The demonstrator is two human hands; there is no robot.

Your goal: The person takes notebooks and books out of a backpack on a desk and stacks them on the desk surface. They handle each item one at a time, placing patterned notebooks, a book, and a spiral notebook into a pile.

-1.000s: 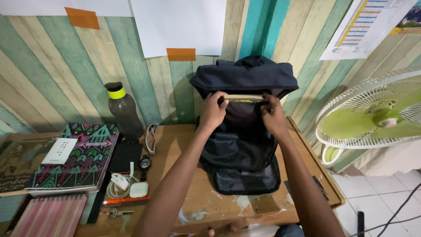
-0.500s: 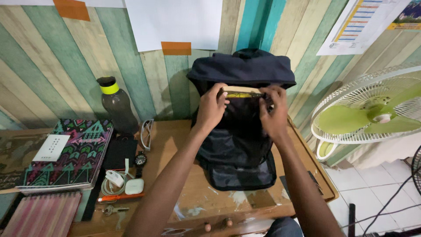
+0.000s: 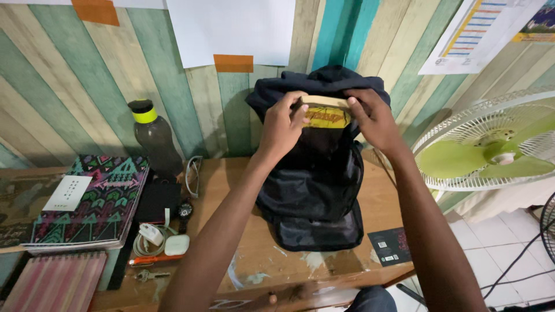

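Note:
A black backpack (image 3: 312, 190) stands upright on the wooden desk (image 3: 248, 254), leaning against the striped plank wall. Out of its open top sticks a flat yellow-and-tan object (image 3: 326, 114), like a book or folder, partly inside the bag. My left hand (image 3: 282, 124) grips that object's left end and the bag's rim. Its right end is held by my right hand (image 3: 374, 118). How deep the object reaches inside is hidden.
A dark bottle with a yellow-green band (image 3: 151, 136) stands left of the bag. Patterned notebooks (image 3: 92, 202), a white charger with cable (image 3: 156, 237), a watch (image 3: 185, 209) and keys (image 3: 147, 275) lie at the left. A green fan (image 3: 491, 150) stands at the right; a small dark card (image 3: 390, 245) lies nearby.
The yellow object has come further up out of the bag's top, showing more of its face. Both hands have risen with it.

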